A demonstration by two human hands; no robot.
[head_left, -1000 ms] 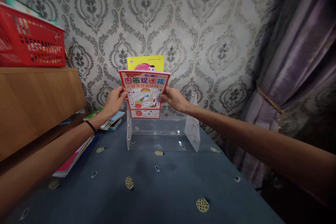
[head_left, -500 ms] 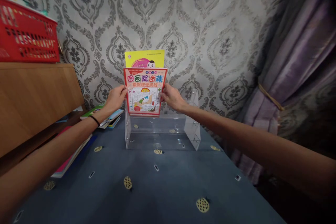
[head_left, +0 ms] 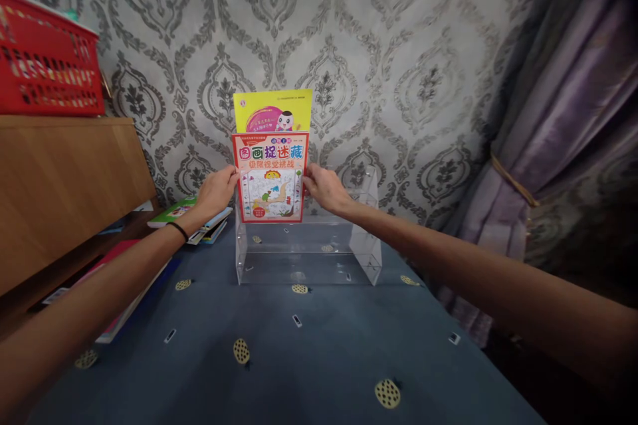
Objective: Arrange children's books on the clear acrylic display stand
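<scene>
A red-bordered picture book stands upright in the clear acrylic rack, at its left end. My left hand pinches the book's left edge, and my right hand pinches the right edge. Behind it rises a yellow book with a pink patch and a cartoon figure on its cover; its lower part is hidden by the red-bordered one. The rack has stepped tiers, and its lower front tiers hold nothing.
The rack stands on a dark blue tablecloth with pineapple prints, close to a patterned wall. On the left are stacked books, a wooden cabinet and a red basket. A purple curtain hangs at the right.
The red-bordered book has moved slightly down and left between my hands. More of the yellow book's cover shows above it. Both hands keep their hold.
</scene>
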